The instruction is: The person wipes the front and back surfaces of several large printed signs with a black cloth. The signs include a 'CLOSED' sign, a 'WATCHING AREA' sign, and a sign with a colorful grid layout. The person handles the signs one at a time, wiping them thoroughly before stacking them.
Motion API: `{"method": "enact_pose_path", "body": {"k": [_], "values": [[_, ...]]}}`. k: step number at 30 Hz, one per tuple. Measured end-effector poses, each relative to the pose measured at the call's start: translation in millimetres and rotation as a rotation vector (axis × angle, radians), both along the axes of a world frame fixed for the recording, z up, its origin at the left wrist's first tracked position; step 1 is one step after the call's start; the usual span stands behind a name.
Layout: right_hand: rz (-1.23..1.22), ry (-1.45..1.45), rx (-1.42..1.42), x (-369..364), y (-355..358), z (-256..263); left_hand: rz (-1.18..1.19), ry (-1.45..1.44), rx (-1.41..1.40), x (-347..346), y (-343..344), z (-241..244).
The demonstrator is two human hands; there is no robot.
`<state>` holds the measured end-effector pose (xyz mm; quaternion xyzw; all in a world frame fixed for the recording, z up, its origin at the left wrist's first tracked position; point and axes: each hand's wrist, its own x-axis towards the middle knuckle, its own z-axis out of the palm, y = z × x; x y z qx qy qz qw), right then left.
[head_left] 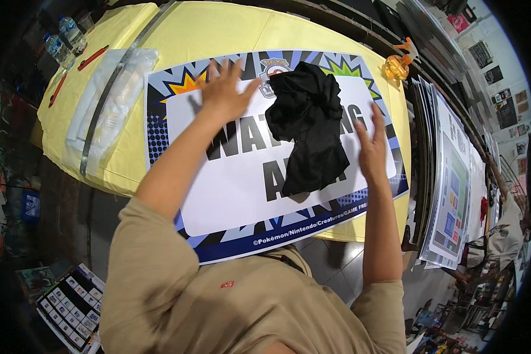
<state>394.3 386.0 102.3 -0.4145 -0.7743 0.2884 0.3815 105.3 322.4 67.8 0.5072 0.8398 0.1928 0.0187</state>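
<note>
Before me a large printed sign board (230, 186) lies face up on a yellow-covered table, its near edge reaching my shirt. It has a blue patterned border, a white panel and big black lettering. A crumpled black cloth (309, 128) rests on the panel and hides some of the letters. Over the board's far left part is my left hand (223, 90), fingers spread and holding nothing; whether the palm touches the surface is hard to tell. At the right side of the panel my right hand (372, 148) is held edge-on, thumb apart from the fingers, with nothing in it.
On the yellow table cover (212, 31), a metal ruler (110, 84) lies across a plastic-wrapped package (119, 106). Red cutters (93, 57) and water bottles (59, 51) are at the left. An orange spray bottle (398, 66) stands far right, beside stacked printed boards (451, 177).
</note>
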Motion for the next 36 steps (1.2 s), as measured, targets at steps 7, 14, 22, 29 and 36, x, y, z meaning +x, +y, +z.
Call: {"method": "enact_pose_path", "body": {"k": [7, 14, 22, 29, 36], "values": [[0.132, -0.839, 0.322, -102, 53, -49, 0.12, 0.111, -0.327, -18, -42, -9], [0.126, -0.686, 0.401, -194, 71, -61, 0.11, 0.117, -0.279, -17, -37, -16], [0.312, -0.706, 0.284, -205, 81, -43, 0.159, 0.116, -0.323, -15, -37, -6], [-0.094, -0.829, 0.171, -94, 212, -49, 0.194, 0.097, -0.318, -14, -29, -7], [-0.209, -0.855, 0.081, 11, 203, -51, 0.231, 0.15, -0.334, -17, -34, -16]]}}
